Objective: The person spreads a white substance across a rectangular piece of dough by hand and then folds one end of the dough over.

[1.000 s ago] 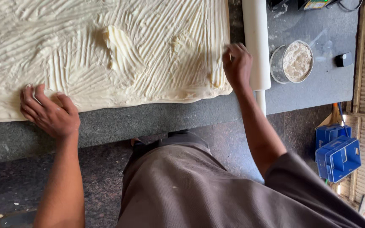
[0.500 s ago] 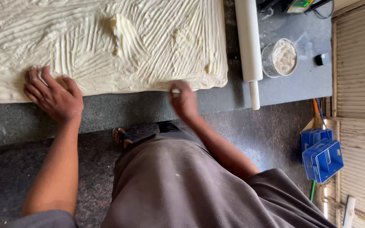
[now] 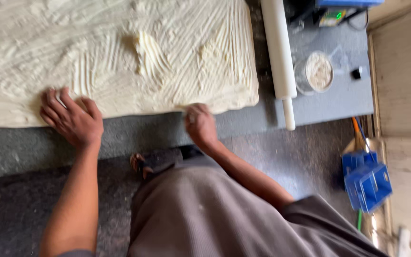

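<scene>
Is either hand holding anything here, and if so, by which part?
The left hand lies flat on the near edge of the wide, pale, grooved dough sheet. The right hand seems to pinch that same edge; blur hides the grip.

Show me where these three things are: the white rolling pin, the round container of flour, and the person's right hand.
white rolling pin [image 3: 278, 50], head view, middle of the barrel.
round container of flour [image 3: 316, 72], head view, on the flour surface inside.
right hand [image 3: 200, 124], head view, back of the hand at the dough's near edge.

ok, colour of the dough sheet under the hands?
Pale cream dough sheet, streaked with finger-drawn ridges; seen in the head view, the only one.
</scene>
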